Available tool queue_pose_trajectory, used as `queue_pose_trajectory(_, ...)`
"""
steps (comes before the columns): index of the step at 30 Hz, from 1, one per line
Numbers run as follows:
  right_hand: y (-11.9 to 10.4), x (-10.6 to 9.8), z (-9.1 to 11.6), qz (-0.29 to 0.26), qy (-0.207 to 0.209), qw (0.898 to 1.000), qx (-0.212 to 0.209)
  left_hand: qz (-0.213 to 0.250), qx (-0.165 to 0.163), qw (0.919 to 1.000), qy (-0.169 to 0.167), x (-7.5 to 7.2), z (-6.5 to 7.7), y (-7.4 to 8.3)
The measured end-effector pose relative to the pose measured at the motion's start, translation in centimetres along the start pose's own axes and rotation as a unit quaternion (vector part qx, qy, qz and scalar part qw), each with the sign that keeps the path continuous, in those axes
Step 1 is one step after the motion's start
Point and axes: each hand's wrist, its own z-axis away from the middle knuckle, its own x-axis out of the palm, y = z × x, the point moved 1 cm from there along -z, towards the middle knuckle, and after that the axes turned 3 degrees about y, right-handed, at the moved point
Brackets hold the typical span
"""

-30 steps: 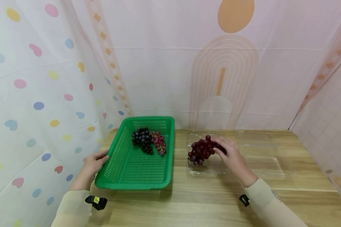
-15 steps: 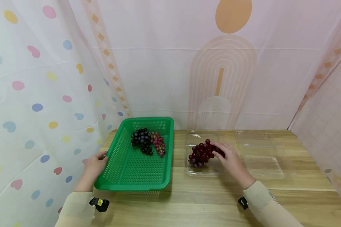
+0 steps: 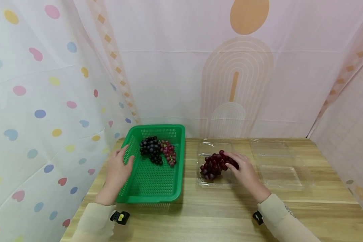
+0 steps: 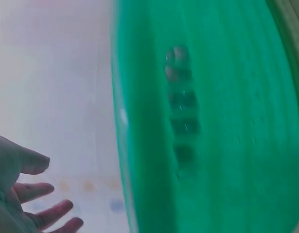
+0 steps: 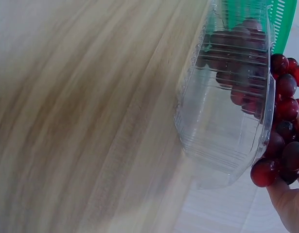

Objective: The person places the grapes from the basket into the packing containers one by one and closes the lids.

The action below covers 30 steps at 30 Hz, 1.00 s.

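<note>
In the head view my right hand grips a bunch of dark red grapes by its right end. The bunch hangs down into the left clear plastic box. The right wrist view shows the red grapes partly over the box's rim and partly behind its clear wall. My left hand is raised at the left side of the green basket, thumb and fingers spread and holding nothing. In the left wrist view the left hand is apart from the green basket wall.
A black grape bunch and a smaller pinkish-red grape bunch lie in the basket's far half. A second clear plastic box stands right of the first. A patterned curtain rises behind the wooden table.
My left hand has let go of the basket's left rim and moved up and right over it. My right hand has lowered the red grapes slightly into the clear box.
</note>
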Motion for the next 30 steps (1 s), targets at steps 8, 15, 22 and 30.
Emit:
queue_pose_trajectory(8,-0.1,0.2,-0.1,-0.008,-0.016,0.998,0.055,0.063,0.066,0.9948,-0.046,2.9,1.5,6.2)
queue_pose_trajectory(15,-0.1,0.2,-0.2,-0.033,-0.007,0.996,0.079,0.109,0.093,0.9850,-0.096,6.4,3.8,11.8)
queue_pose_trajectory(22,0.0,0.2,-0.2,-0.033,-0.005,0.996,0.078,0.140,0.095,0.9740,-0.151,9.7,5.6,15.2)
queue_pose_trajectory(30,0.2,0.1,-0.3,-0.031,-0.006,0.997,0.071,0.157,0.081,0.9780,-0.111,14.3,6.8,15.8)
